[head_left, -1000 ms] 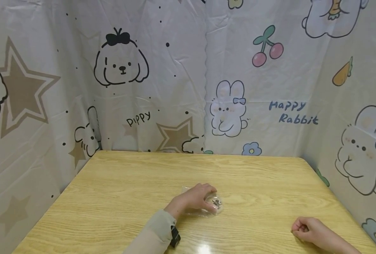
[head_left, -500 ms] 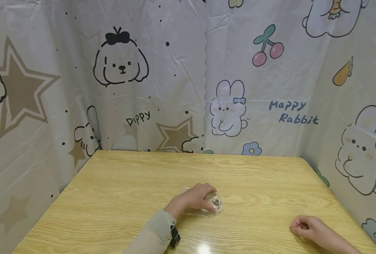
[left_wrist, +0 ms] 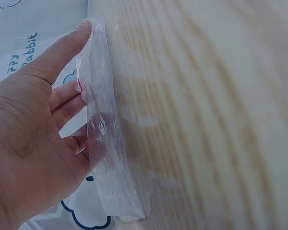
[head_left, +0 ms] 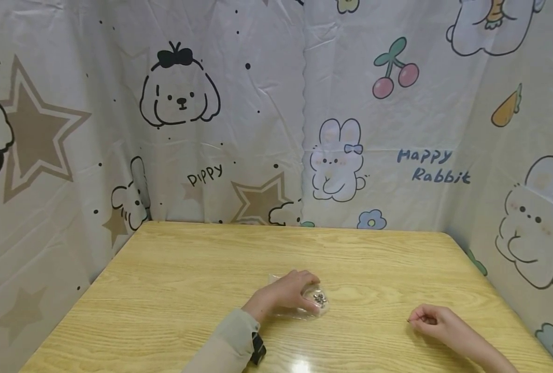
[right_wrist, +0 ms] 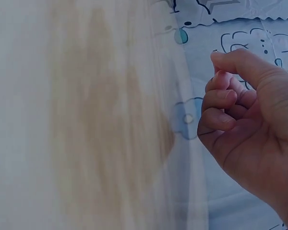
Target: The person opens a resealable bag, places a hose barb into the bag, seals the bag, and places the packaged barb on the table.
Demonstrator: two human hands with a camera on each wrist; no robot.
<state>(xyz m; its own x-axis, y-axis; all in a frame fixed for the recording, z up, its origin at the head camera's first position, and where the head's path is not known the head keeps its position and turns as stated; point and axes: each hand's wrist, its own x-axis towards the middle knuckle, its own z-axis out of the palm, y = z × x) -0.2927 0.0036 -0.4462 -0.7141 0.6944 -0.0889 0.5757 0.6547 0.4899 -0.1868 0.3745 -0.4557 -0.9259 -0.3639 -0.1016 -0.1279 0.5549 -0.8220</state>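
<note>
My left hand (head_left: pixel 291 291) holds a clear plastic zip bag (left_wrist: pixel 102 139) by its mouth, thumb on one side and fingers on the other. A small cluster of silvery-dark metal pieces (head_left: pixel 320 299) shows through the bag's right end, just beyond the thumb and fingers. In the left wrist view, a bit of red (left_wrist: pixel 79 85) shows at the bag's edge. Over the right part of the table, my right hand (head_left: pixel 432 320) pinches a tiny dark piece (right_wrist: pixel 215 51) between thumb and forefinger, the other fingers curled in. It is too small to make out its kind.
The light wood-grain table (head_left: pixel 201 259) spans the front. Printed curtains (head_left: pixel 257 103) enclose it at the back and on both sides. A black strap (head_left: pixel 257 348) sits at the left wrist, beside a pale sleeve (head_left: pixel 225 336).
My right hand has moved left and farther up the table, toward the bag, still pinching the tiny dark piece. The left hand and the bag have stayed in place.
</note>
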